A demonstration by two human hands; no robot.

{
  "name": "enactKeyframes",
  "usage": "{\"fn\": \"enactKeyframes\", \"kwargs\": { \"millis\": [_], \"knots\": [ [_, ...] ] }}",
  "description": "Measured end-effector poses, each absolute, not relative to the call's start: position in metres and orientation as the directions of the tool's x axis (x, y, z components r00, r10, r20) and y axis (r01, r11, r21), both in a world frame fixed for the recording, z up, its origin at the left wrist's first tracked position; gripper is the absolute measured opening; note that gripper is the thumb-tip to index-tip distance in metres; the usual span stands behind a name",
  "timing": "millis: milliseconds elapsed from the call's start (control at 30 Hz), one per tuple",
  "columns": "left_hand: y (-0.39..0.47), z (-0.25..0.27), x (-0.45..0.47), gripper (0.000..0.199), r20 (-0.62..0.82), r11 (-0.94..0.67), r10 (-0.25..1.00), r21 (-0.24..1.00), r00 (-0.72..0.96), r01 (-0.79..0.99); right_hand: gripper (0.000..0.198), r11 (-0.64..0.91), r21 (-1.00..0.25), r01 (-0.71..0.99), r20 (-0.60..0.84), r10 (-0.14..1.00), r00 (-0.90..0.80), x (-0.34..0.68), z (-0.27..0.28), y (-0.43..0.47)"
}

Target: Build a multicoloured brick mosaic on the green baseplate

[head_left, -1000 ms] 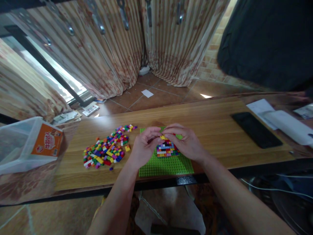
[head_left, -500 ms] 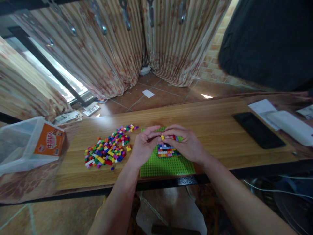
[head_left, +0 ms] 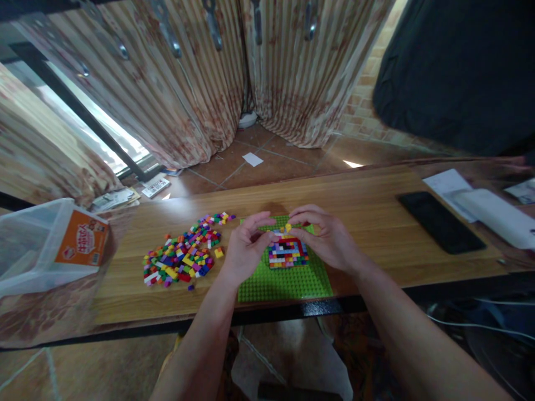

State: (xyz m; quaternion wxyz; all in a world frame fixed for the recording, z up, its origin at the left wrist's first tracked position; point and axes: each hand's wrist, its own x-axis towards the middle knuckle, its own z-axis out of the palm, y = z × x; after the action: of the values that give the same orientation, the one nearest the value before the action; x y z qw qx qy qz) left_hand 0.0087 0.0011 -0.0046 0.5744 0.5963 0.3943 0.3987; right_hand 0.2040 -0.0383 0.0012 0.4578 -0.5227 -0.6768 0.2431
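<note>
A green studded baseplate (head_left: 284, 287) lies on the wooden board, with a patch of multicoloured toy bricks (head_left: 288, 256) built up on its middle. Over the right back part of the patch, my right hand (head_left: 326, 239) pinches a small yellow toy brick (head_left: 288, 227) between thumb and fingertips. My left hand (head_left: 244, 248) is at the patch's left back edge, its thumb and curled fingers drawn together. Whatever is at its fingertips is too small to make out. To the left lies a heap of loose toy bricks (head_left: 184, 259).
A clear plastic box (head_left: 37, 245) with an orange label stands at the far left. On the right are a black phone or tablet (head_left: 441, 221), a white paper (head_left: 447, 186) and a white flat object (head_left: 497, 214). The wooden board's (head_left: 368, 223) near edge runs below my forearms.
My right hand has moved a little to the right, away from my left, carrying the yellow toy brick. More of the built patch shows between the hands. My left hand has hardly moved.
</note>
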Motion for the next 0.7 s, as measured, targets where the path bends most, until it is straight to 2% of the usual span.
{"fn": "enactKeyframes", "kwargs": {
  "millis": [233,333,567,700],
  "knots": [
    [0.017,-0.019,0.0,0.026,0.074,-0.114,0.985,0.957,0.156,0.268,0.006,0.271,-0.79,0.55,0.301,0.953,-0.036,0.213,-0.011,-0.033],
    [0.018,-0.023,0.002,0.022,0.063,-0.115,0.982,0.947,0.175,0.3,0.006,0.249,-0.79,0.56,0.272,0.961,-0.044,0.208,-0.013,-0.032],
    [0.013,-0.021,0.007,0.022,-0.018,-0.052,0.965,0.966,0.263,0.255,0.006,0.246,-0.784,0.569,0.243,0.966,-0.083,0.207,-0.015,-0.028],
    [0.011,-0.026,0.009,0.023,-0.013,-0.054,0.955,0.975,0.297,0.217,0.007,0.223,-0.8,0.557,0.206,0.974,-0.095,0.208,-0.015,-0.026]
  ]
}}
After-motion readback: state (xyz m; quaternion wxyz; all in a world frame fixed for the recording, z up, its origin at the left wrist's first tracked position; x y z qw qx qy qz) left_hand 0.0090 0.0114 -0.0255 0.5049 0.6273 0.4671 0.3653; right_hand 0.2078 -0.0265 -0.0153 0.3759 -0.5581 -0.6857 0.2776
